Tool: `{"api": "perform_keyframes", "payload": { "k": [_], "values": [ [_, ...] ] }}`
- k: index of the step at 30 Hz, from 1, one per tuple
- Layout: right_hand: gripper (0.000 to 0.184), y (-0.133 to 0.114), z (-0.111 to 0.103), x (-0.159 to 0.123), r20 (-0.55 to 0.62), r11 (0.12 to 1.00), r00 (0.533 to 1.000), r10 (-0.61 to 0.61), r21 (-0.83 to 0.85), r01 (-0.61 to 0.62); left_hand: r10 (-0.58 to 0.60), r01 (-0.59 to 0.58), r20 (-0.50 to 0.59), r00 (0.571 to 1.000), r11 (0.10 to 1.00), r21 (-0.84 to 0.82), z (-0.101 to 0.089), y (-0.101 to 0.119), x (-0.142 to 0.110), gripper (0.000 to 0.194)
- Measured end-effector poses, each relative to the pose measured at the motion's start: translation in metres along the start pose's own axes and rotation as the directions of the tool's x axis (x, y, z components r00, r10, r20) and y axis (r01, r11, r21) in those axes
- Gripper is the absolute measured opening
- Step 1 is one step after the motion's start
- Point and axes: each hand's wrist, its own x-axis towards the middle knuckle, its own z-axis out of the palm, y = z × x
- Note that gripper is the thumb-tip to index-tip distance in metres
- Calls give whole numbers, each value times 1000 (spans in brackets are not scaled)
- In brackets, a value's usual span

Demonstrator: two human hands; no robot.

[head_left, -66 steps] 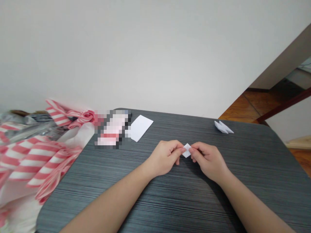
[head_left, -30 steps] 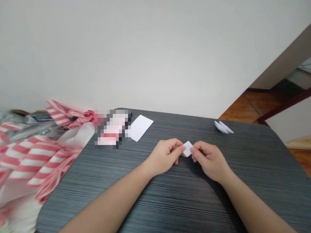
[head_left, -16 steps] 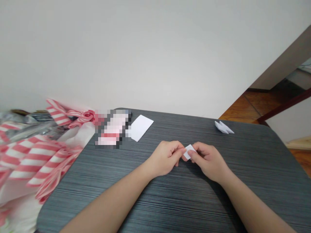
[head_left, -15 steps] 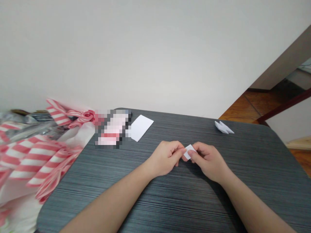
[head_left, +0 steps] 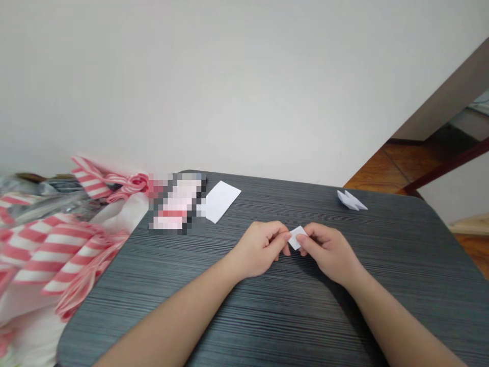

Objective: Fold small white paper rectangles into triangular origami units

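Crumpled red-and-white striped bag bunching at far left, beside a pixelated, unreadable object. Smooth white paper rectangle lying on a dark, finely ribbed table. Mid-table, bare left hand and right hand coming together, fingertips pinching a small folded white paper diamond, seemingly tilted further right than in the earlier frame. Angular folded paper piece resting near the far edge.

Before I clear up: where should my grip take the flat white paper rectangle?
Probably pinch the right edge of the white paper rectangle, coming from the right: it lies flat on the dark striped table, and its left side nears a pixelated object.
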Motion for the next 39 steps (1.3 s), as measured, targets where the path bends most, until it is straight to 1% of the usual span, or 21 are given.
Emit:
{"api": "perform_keyframes", "payload": {
  "k": [6, 13, 18, 22, 25, 29, 32, 35, 37, 39],
  "values": [
    [29, 0, -2, -1, 8, 999, 1000, -28, 23, 28, -5, 5, -29, 1000, 1000, 3, 0, -2, 0, 33],
    [29, -2, -5, -1, 25, 999, 999, -44, 22, 43, -7, 6, -22, 1000, 999, -33, 3, -7, 1, 31],
    [30, -1, -3, 0, 29, 999, 999, -38, 1, 38, 9, -9, -13, 1000, 1000, 15, 0, -3, 0, 34],
    [28, 1, -3, 1, 24, 1000, 1000, -9, 28, 9, 1, 0, -10, 1000, 999, 33, -2, 0, 0, 36],
    [29, 1, -3, 1, 13, 1000, 1000, -2, 16, 2, -7, 8, -17, 1000, 999, 32, -2, -1, 1, 37],
    [30, 1, -5, 0, 9, 1000, 1000, -23, 9, 23, -6, 7, -23, 1000, 999, 46, -1, -4, 1, 39],
    [30, 0, -6, 0, 12, 999, 999, -40, -1, 40, 10, -9, -33, 999, 999, 42, -1, -5, 1, 37],
    [30, -1, -5, -1, 21, 999, 998, -53, -6, 53, 16, -16, -36, 999, 1000, -4, 1, -6, 1, 30],
    [29, -3, -4, -1, 41, 998, 997, -58, 2, 58, 13, -14, -31, 999, 999, -33, 1, -7, 1, 26],
    [29, -5, -3, 0, 65, 998, 996, -68, 1, 68, 7, -8, -14, 1000, 999, -32, 2, -7, 0, 27]
  ]
}}
